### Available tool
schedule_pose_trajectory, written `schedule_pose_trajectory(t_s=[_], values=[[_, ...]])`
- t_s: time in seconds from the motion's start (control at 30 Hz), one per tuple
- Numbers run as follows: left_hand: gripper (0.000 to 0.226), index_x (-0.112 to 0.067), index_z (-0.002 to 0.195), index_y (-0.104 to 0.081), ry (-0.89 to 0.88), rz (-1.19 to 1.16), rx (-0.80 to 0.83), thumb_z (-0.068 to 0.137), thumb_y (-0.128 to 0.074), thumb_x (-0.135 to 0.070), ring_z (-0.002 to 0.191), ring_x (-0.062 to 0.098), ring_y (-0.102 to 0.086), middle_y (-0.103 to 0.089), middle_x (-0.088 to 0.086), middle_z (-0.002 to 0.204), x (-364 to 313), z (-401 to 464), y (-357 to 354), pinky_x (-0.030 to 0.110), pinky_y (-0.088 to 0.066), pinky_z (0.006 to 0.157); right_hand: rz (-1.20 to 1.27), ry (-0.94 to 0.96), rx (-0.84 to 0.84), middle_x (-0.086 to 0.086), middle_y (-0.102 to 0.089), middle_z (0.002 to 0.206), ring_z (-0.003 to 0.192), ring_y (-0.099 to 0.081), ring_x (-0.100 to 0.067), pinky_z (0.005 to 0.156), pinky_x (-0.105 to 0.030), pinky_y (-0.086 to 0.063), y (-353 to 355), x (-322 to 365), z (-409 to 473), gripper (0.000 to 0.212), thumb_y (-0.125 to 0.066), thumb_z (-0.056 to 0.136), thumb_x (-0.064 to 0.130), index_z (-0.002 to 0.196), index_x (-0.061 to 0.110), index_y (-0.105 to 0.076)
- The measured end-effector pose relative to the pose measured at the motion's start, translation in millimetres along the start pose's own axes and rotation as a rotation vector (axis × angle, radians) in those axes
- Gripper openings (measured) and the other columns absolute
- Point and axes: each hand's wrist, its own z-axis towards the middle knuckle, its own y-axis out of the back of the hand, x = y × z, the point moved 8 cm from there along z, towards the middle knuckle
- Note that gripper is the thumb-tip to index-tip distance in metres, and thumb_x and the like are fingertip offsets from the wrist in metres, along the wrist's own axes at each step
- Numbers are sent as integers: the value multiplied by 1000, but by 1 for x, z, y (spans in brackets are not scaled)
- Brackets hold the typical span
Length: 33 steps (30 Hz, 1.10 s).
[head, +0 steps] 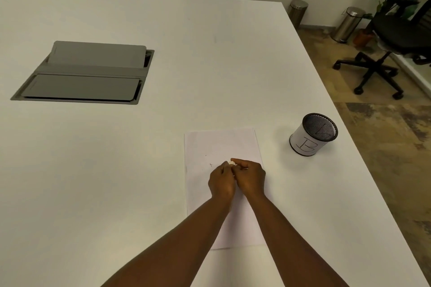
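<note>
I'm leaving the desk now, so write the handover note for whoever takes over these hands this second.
Left hand and right hand: fingers curled, together pinching a small white piece, perhaps an eraser, over the paper.
Paper: flat on the table, a few faint marks near the hands.
Cup marked B: upright to the right, apart from the paper; nothing shows inside.
Done: the piece is in hand.
Left, probably: rub out the marks, then put the piece in the cup.

Both hands, left hand (221,183) and right hand (250,178), pinch a small white object (232,162) over the paper sheet (221,144) on the counter (210,65).
</note>
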Motion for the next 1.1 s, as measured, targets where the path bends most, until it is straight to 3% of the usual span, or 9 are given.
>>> schedule_pose_trajectory(t_s=[0.13,0.3,0.43,0.53,0.6,0.73,0.93,1.0,1.1], values=[[31,-8,123,-60,-23,-32,-62,97,-44,-15,118,28,-56,-61,11,127,-3,0,9,42,-43,106,2,55,3,-14,-70,107,98,-66,-27,90,-36,-53,1,7,-6,21,-61,85,11,104,7,-68],[27,-10,95,-71,-78,51,-31,96,-44,-9,101,27,-63,-69,12,103,-10,-5,3,32,-50,92,-67,84,-10,-13,-72,100,93,-67,-26,76,-20,-47,3,5,-11,18,-59,86,11,100,7,-70],[30,-6,119,-63,-120,67,-75,97,-43,-12,112,27,-60,-64,13,122,-14,-7,5,38,-46,103,65,50,-33,-13,-71,99,91,-66,-26,84,-28,-52,7,2,-7,25,-63,83,8,107,8,-67],[27,-8,115,-66,-118,64,-76,95,-48,-12,105,28,-64,-68,13,116,-18,0,9,42,-49,99,109,50,-12,-13,-72,96,86,-68,-26,83,-36,-57,4,2,-6,20,-68,80,10,100,8,-69],[27,-7,117,-65,-157,125,-20,95,-50,-14,106,29,-64,-68,13,116,-19,1,4,40,-48,100,118,12,-72,-13,-72,97,87,-69,-28,83,-38,-57,11,-6,1,21,-72,76,11,97,7,-70],[25,-6,111,-68,-391,454,46,92,-57,-18,109,21,-63,-70,9,113,-25,-4,1,15,-41,92,138,-93,-288,-16,-73,97,90,-68,-28,83,-26,-50,48,-27,21,23,-73,74,9,96,3,-70],[28,-9,118,-65,-584,577,-8,95,-53,-19,119,19,-58,-65,6,123,-38,9,22,15,-36,98,65,-189,-494,-19,-71,101,94,-65,-33,86,-31,-47,110,-51,48,24,-69,77,8,99,0,-69],[39,-10,130,-54,-689,691,-102,97,-43,-28,127,25,-51,-57,9,133,-44,11,33,27,-36,105,-8,-168,-483,-19,-70,104,96,-64,-34,87,-33,-46,116,-54,51,25,-68,79,11,101,0,-68],[101,-9,147,-21,-647,946,-119,74,-10,-78,145,22,-20,-21,6,156,-27,21,49,42,-13,117,-99,-120,-507,-22,-68,107,100,-61,-37,86,-35,-46,115,-54,45,28,-64,83,18,106,1,-66]])
